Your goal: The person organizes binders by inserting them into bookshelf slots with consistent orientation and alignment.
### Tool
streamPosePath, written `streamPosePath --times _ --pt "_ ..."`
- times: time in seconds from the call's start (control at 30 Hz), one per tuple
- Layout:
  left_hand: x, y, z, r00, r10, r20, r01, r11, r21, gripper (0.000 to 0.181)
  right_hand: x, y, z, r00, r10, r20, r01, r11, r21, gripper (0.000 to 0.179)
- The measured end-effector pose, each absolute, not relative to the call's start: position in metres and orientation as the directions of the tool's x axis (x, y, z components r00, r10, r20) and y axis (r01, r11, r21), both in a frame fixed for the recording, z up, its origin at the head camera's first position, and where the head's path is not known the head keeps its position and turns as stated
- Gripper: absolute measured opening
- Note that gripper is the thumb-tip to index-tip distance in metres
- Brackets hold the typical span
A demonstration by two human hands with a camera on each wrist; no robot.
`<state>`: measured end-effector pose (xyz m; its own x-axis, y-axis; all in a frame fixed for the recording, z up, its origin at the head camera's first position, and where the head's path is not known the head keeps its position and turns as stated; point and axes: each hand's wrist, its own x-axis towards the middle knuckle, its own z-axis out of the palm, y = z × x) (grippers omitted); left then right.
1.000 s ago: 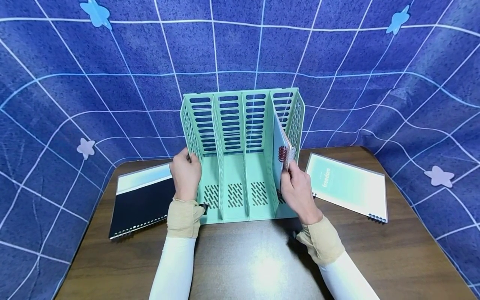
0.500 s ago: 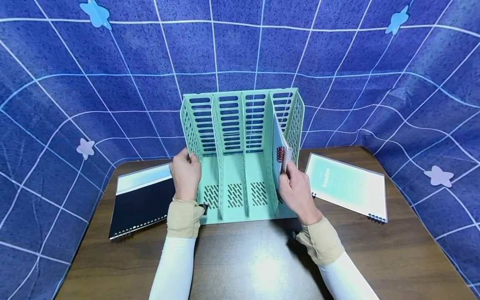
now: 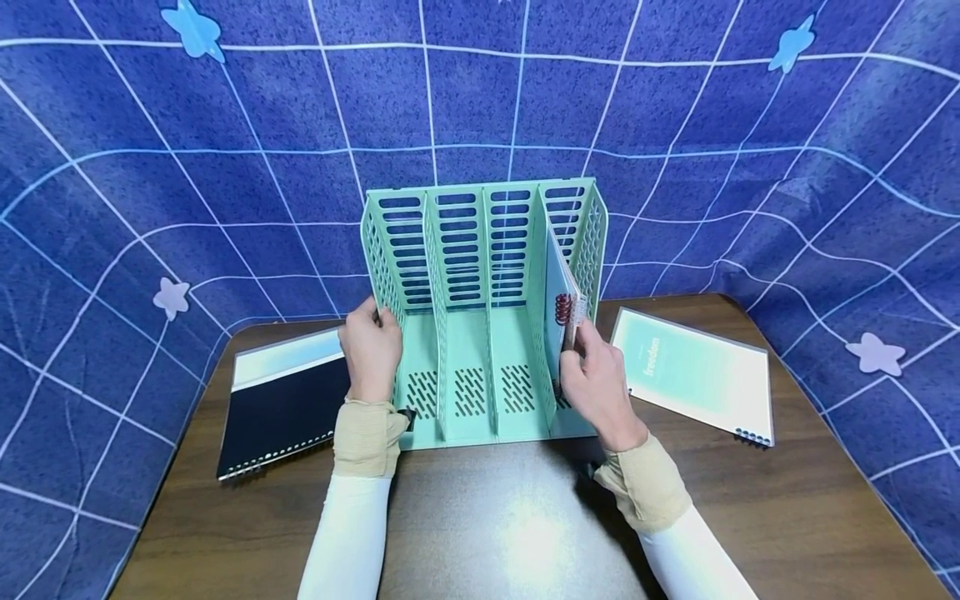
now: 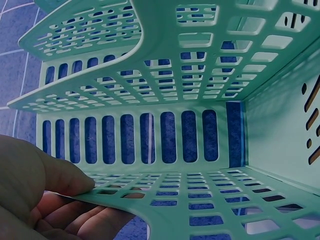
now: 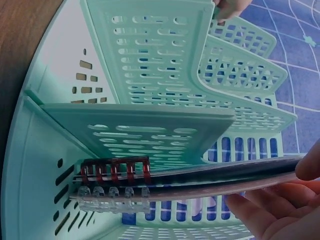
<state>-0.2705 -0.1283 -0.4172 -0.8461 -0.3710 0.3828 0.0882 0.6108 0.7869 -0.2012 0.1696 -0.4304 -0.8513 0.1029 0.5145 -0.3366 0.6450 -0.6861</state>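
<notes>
A mint-green file organizer with several upright slots stands on the table. My left hand pinches the front edge of its left side wall, thumb inside and fingers outside. In the rightmost slot two spiral notebooks stand on edge together. One has red binding rings and a light blue cover; the other has clear rings. My right hand grips both notebooks between thumb and fingers at their near upper edge. In the right wrist view their ringed ends are close to the slot's perforated floor.
A black-and-light-blue spiral notebook lies on the wooden table left of the organizer. On the right lies a pale green notebook with "freedom" on its cover. A blue gridded cloth with stars hangs behind and at both sides.
My right hand and the two notebooks shift slightly left, then back slightly right. The left hand and organizer stay in place.
</notes>
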Motion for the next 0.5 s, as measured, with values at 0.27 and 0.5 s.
streamPosePath --times 0.27,0.5 --pt "-0.269 -0.129 -0.417 -0.851 -0.364 0.377 0.087 0.611 0.786 0.027 -0.199 0.179 -0.424 -0.844 0.080 0.530 -0.396 0.573 -0.718 0.070" --pt "-0.270 -0.129 -0.418 -0.852 -0.361 0.380 0.087 0.617 0.782 0.028 -0.195 0.194 -0.411 -0.834 0.154 0.530 -0.383 0.531 -0.756 0.070"
